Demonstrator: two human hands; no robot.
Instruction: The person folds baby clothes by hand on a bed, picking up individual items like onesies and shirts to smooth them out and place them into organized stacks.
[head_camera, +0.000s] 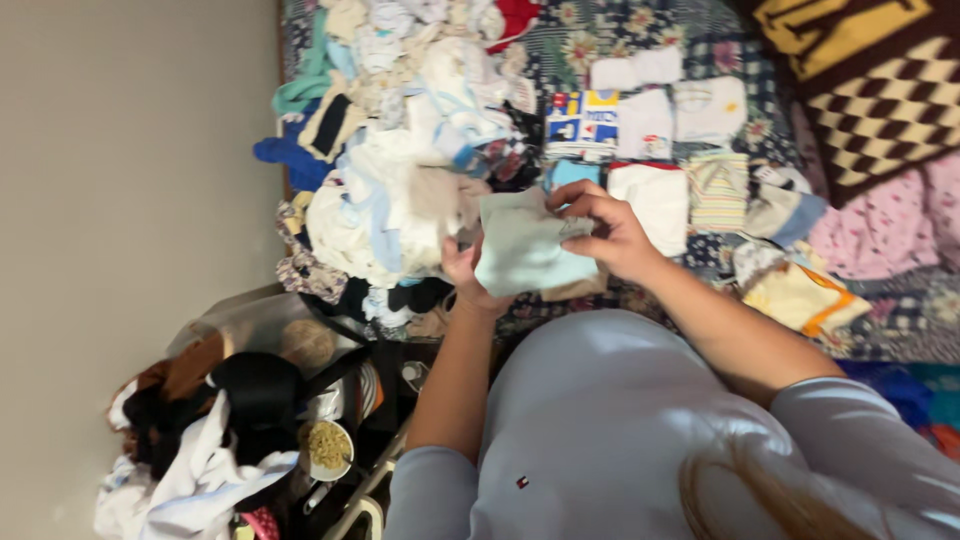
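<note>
A small pale mint-green garment (522, 248) is held up between both of my hands above the edge of a bed. My left hand (466, 272) grips its lower left side from underneath, mostly hidden behind the cloth. My right hand (602, 228) pinches its upper right edge with thumb and fingers. Just beyond the garment lies a big loose heap of small white and blue clothes (400, 150). To the right of the heap, folded small garments (660, 130) lie in rows on the floral quilt (590, 40).
A brown and yellow checkered blanket (880, 90) and pink fabric (890, 230) lie at the right. A folded yellow and orange piece (805, 298) sits near my right forearm. A cluttered pile of clothes and bags (240, 420) stands at the lower left beside a plain wall (120, 200).
</note>
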